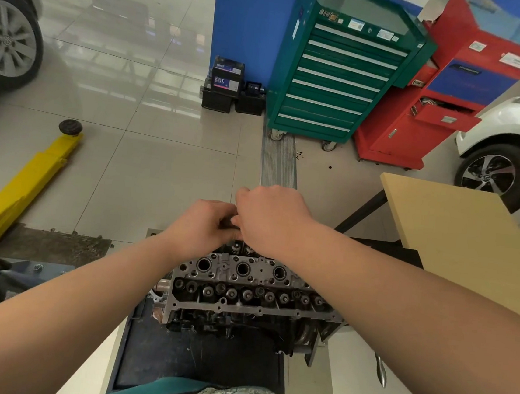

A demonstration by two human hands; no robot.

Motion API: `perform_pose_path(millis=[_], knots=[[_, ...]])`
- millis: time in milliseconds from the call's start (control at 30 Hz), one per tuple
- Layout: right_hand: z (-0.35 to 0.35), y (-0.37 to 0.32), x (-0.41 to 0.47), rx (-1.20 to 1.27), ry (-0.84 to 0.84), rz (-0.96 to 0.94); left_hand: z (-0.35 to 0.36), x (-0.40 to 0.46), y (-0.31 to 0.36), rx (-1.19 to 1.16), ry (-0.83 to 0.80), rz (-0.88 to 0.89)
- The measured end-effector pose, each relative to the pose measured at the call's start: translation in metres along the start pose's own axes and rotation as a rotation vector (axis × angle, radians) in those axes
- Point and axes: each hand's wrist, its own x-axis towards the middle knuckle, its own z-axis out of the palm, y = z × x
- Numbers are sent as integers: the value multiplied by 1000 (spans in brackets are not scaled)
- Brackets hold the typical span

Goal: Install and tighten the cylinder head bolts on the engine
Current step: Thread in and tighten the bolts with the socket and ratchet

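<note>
Scene: A workshop floor, seen from my head-worn camera; the cylinder head [244, 278] sits on the engine at six o'clock of the view, on a dark mat [198, 359].
Hands: My left hand [202, 223] and right hand [269, 216] meet over the far edge of the head, fingers curled around something small and dark between them. I cannot tell whether it is a bolt or a tool.
Bolts: None that I can make out clearly in the head's holes.
Surroundings: Green tool cabinet [343, 74] at one o'clock, yellow lift arm [25, 180] at nine, wooden table [458, 235] at three.
Risk: In my judgement, a small part fumbled here could drop into an open bore or among the valve springs; a bolt started crooked would cross-thread.
</note>
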Motion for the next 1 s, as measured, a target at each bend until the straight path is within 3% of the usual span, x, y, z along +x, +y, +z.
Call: perform_pose_path(millis=[167, 300, 367, 467, 600, 733, 1000], knots=[[1, 2, 0, -24, -11, -32, -6, 0, 3, 8, -88, 16], [5, 4, 1, 148, -35, 47, -12, -5, -20, -15, -199, -69], [4, 5, 0, 307, 16, 100, -16, -19, -36, 31, -124, -146], [1, 4, 0, 505, 119, 133, -12, -45, -62, -97, 159, -417], [-6, -5, 4, 611, 188, 93, -1, -60, -82, -436, 182, -723], [-11, -19, 8, 639, 209, 31, 5, -61, -85, -628, 168, -762], [-8, -35, 16, 601, 149, -10, 10, -61, -87, -635, 238, -757]])
